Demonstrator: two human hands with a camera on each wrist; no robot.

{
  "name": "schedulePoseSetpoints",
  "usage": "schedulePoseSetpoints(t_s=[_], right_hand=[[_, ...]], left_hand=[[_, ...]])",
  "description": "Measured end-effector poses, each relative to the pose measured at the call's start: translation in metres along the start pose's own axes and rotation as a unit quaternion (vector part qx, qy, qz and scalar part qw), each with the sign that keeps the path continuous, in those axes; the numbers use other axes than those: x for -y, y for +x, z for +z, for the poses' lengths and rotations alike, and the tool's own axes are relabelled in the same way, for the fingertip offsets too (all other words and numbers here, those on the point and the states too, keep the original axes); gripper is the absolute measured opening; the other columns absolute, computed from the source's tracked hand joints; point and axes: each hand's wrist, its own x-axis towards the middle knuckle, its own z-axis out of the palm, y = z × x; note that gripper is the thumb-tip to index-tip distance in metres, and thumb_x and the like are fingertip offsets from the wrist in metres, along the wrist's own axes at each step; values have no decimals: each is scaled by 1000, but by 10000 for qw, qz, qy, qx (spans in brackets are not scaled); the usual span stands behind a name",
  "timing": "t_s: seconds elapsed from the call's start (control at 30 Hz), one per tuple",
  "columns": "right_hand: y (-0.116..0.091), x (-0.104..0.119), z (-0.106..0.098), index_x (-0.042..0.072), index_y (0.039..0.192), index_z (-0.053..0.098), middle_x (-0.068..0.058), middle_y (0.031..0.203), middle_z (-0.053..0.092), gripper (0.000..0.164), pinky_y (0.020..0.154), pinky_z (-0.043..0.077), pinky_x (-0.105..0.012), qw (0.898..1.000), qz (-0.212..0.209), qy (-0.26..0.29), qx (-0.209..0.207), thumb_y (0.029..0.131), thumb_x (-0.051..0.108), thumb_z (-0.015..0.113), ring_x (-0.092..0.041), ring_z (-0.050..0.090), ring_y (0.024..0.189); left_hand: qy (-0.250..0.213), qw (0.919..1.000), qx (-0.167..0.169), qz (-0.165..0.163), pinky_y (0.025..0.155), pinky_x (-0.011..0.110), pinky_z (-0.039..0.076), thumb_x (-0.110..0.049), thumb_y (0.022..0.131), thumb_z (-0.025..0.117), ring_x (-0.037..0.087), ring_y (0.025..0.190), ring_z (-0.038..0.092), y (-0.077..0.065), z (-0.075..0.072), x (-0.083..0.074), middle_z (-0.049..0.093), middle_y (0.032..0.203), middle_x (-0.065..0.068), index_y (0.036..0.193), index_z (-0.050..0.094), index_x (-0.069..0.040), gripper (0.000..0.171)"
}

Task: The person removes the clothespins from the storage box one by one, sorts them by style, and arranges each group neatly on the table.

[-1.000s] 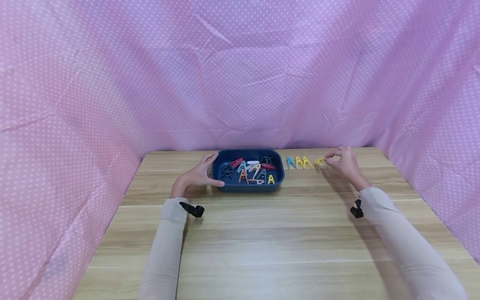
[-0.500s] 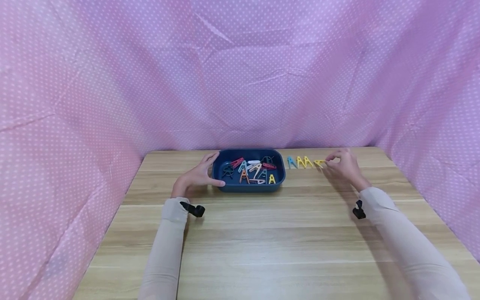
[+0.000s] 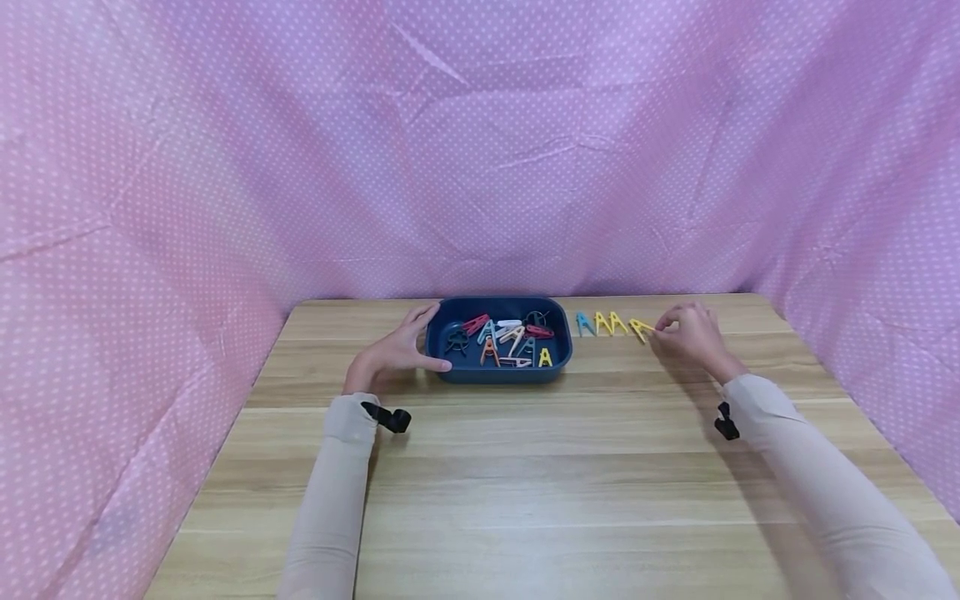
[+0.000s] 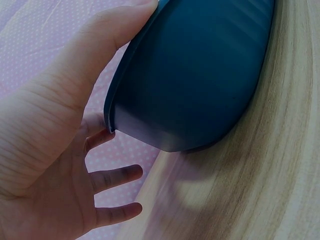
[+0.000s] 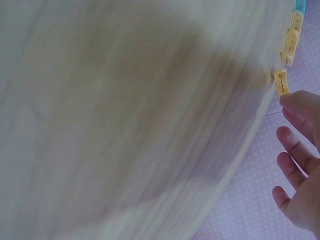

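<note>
1. Using the blue bin as the landmark: it sat toward the back of the wooden table; the left hand gripped its left end, thumb at the near corner, fingers at the far one.
2. The left wrist view caught only part of the bin; the thumb tip ran out of frame at the top; something finger-ish was tucked behind the rim, though I couldn't say how many; the two lowest fingers stuck out, apart from each other.
3. Well to the right of the bin, the right hand had thumb and index clamped on a yellow clip; the pinched end was hidden by the fingertips; the other fingers were spread apart; couldn't tell if the clip touched the wood.
4. Between that clip and the bin lay a pair of yellow clips, then a blue clip just beside the bin; the right wrist view chopped off the blue one.
5. Inside the bin was a jumble, including an orange clip; overlaps made counting hopeless; a dark green clip nearly melted into the bin's floor.
6. Behind the bin hung pink dotted cloth; the pale sleeves got cut off below.
</note>
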Motion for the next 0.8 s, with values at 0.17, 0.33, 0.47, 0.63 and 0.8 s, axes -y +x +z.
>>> schedulePoseSetpoints(t_s=[0.17,0.33,0.47,0.63,0.8], right_hand=[[2,5,0,3,80,77,-26,104,73,9,82,31,-56,9999,67,-63,72,83,11,77,-45,54,104],[4,8,1,1,82,77,-27,104,72,12,85,30,-59,9997,201,-17,101,85,13,76,-48,53,106],[5,9,3,1,83,77,-27,103,71,14,87,30,-61,9994,317,55,142,86,14,76,-49,52,107],[7,10,5,1,83,76,-26,102,72,14,89,29,-61,9990,364,112,212,87,14,74,-48,53,107],[9,10,7,2,84,76,-23,100,72,12,87,30,-59,9989,330,47,319,88,13,73,-47,54,105]], left_hand=[[-30,10000,-8,-4,123,65,19,-47,79,87,35,158,8,-1,-1,-1,-2,172,9,166,4,-20,123],[-32,10000,4,-4,123,65,19,-47,79,87,35,158,8,0,-1,0,-2,172,10,166,5,-19,123],[-45,10000,5,24,123,64,19,-47,79,87,34,158,8,1,0,0,-2,172,10,166,5,-19,122],[-28,10000,1,2,123,64,20,-46,79,87,34,158,9,1,0,0,-1,172,10,166,6,-19,122],[-24,10000,20,1,123,65,19,-48,79,86,35,158,9,1,0,1,-2,172,9,166,5,-19,123]])
